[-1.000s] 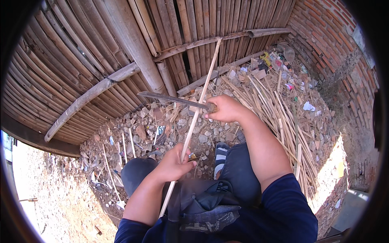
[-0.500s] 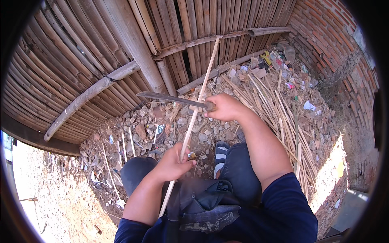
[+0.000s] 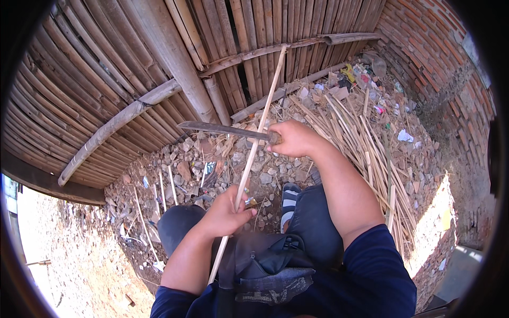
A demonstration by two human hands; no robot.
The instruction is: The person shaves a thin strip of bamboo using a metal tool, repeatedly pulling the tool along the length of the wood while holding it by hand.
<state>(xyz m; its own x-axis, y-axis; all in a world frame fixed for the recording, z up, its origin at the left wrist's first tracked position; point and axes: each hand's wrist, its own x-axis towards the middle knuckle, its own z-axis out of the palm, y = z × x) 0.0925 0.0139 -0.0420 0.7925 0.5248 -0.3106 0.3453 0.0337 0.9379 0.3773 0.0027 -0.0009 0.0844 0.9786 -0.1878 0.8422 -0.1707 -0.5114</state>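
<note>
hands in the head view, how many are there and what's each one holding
2. The left hand grips the lower part of a thin bamboo strip. The right hand holds the handle of a long knife, its blade lying across the strip.

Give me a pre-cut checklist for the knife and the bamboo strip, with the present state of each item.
1. Left hand gripping the bamboo strip: ok, fingers closed round it.
2. Right hand gripping the long knife: ok.
3. Blade on the strip: ok, it crosses the strip above the left hand.
4. Left fingers away from the blade: ok, they sit lower down the strip.
5. Blade edge direction: cannot tell.
6. Knees and striped sandal below the strip: not ok, they lie under the cutting line.
</note>
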